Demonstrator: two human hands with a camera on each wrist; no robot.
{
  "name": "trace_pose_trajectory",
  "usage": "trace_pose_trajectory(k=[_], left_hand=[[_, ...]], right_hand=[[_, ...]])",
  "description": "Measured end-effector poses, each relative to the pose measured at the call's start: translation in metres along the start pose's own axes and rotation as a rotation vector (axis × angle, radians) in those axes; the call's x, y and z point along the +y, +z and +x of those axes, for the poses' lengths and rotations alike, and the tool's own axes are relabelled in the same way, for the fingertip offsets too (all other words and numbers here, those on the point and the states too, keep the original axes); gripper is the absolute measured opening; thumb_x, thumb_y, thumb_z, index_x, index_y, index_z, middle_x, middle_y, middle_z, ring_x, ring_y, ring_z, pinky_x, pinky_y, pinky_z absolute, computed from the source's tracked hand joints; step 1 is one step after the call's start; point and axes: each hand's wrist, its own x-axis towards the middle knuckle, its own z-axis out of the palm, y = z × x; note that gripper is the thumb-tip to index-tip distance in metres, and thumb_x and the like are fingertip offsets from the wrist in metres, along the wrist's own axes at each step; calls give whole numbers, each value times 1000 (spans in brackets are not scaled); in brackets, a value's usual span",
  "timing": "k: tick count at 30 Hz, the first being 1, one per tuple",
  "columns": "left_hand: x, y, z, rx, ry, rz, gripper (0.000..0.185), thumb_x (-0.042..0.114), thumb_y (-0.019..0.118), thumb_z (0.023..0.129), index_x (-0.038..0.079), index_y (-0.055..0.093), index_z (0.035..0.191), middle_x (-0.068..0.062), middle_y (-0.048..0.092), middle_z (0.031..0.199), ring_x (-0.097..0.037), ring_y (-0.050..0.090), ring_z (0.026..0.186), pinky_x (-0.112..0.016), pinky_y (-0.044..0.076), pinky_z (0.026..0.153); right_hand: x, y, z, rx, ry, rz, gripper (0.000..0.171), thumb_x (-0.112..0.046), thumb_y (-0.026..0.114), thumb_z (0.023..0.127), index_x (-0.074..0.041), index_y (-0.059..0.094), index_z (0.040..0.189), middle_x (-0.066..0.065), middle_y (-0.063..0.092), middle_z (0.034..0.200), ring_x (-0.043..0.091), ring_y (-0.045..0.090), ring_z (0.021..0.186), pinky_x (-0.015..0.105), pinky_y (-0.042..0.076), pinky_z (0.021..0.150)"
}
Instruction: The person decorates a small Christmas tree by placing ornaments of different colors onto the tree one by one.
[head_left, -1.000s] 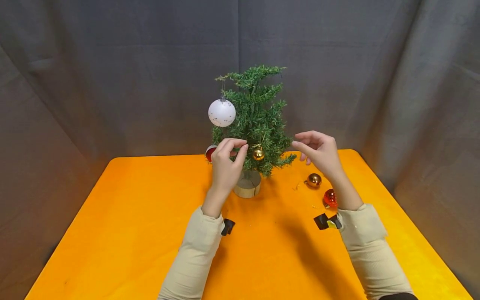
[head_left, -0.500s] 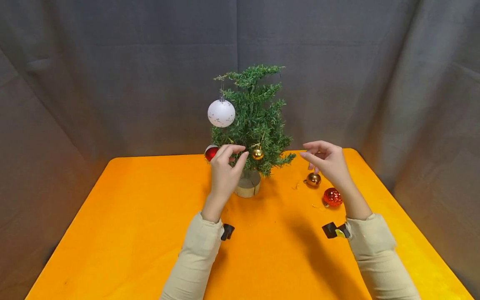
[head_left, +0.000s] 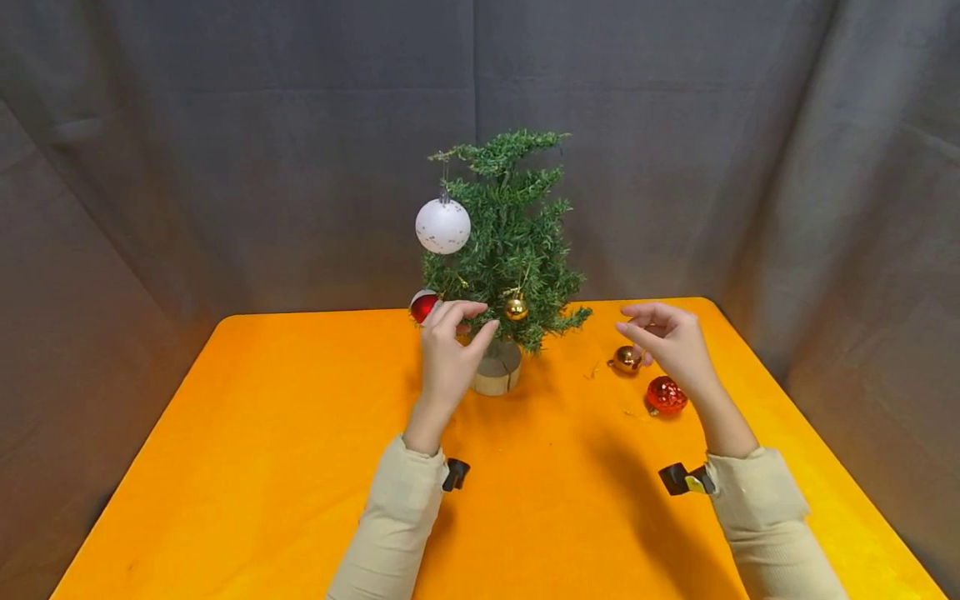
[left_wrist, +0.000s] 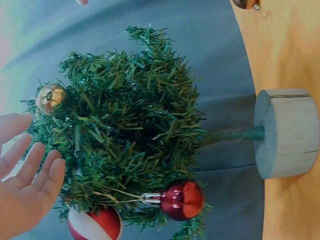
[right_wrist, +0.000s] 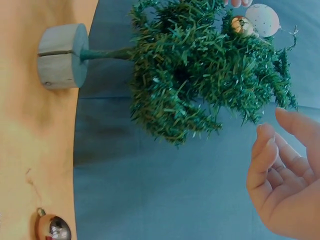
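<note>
A small green artificial Christmas tree (head_left: 517, 225) stands on a round wooden base (head_left: 495, 377). My left hand (head_left: 450, 354) hovers in front of its lower left branches, thumb and fingertips apart with nothing between them. Beside those fingertips hangs a small gold bauble (head_left: 515, 307). A white bauble (head_left: 442, 227) hangs at upper left. In the left wrist view, a shiny red bauble (left_wrist: 182, 200) and a red-and-white bauble (left_wrist: 95, 224) are on the tree. To the right of the tree, my right hand (head_left: 678, 346) is raised, fingers loosely bent and holding nothing, overlapping a copper bauble (head_left: 625, 359).
On the orange tabletop (head_left: 300, 433), a textured red bauble (head_left: 666, 395) lies near the copper one, each with a thin gold string. Grey curtains (head_left: 300, 167) enclose the back and sides.
My right hand has drawn away from the tree, to the right and nearer the body. My left hand has sunk slightly, its thumb and fingers spreading apart. The ornaments stay in place.
</note>
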Motion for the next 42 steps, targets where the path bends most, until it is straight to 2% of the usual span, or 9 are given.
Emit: trace_pose_trajectory(k=[9, 16, 20, 27, 36, 42], left_hand=[[-4, 4, -6, -1, -32, -25, 22, 1, 72, 72, -5, 64, 92, -14, 60, 90, -28, 57, 79, -38, 50, 68], [-5, 6, -11, -39, -100, -49, 25, 1, 71, 74, -7, 64, 96, -15, 60, 98, -26, 59, 87, -28, 50, 73], [-5, 8, -11, -47, -114, -47, 26, 2, 70, 75, -7, 63, 99, -16, 60, 102, -26, 59, 90, -29, 50, 74], [-8, 11, -12, -44, -99, -7, 27, 1, 70, 74, -7, 63, 99, -17, 59, 101, -27, 59, 85, -31, 51, 69], [-10, 14, -12, -17, -90, 22, 21, 0, 70, 75, -8, 65, 94, -16, 59, 95, -26, 60, 78, -31, 52, 65], [-10, 15, -13, -17, -91, 44, 20, 1, 69, 76, -8, 65, 93, -16, 59, 95, -26, 60, 78, -27, 51, 66]], right_hand=[[15, -8, -11, 7, 34, -36, 26, -7, 62, 84, 10, 58, 103, -7, 60, 70, 11, 52, 49, 20, 44, 43], [28, -15, -20, 14, 84, -50, 26, -5, 62, 83, 12, 58, 103, -8, 61, 73, 8, 54, 54, 20, 45, 43], [35, -18, -24, 17, 105, -123, 28, -9, 63, 83, 11, 59, 102, 0, 63, 78, 6, 56, 61, 20, 48, 49], [46, -22, -28, 20, 62, -268, 26, -13, 65, 83, 7, 62, 99, 10, 64, 83, 2, 54, 70, 12, 45, 63], [67, -31, -33, 26, 77, -260, 23, -6, 65, 81, 9, 62, 98, 23, 61, 97, -6, 50, 79, 9, 44, 65], [74, -39, -40, 15, 105, -271, 28, -10, 65, 82, 11, 60, 100, 25, 60, 101, -9, 49, 80, 9, 44, 66]])
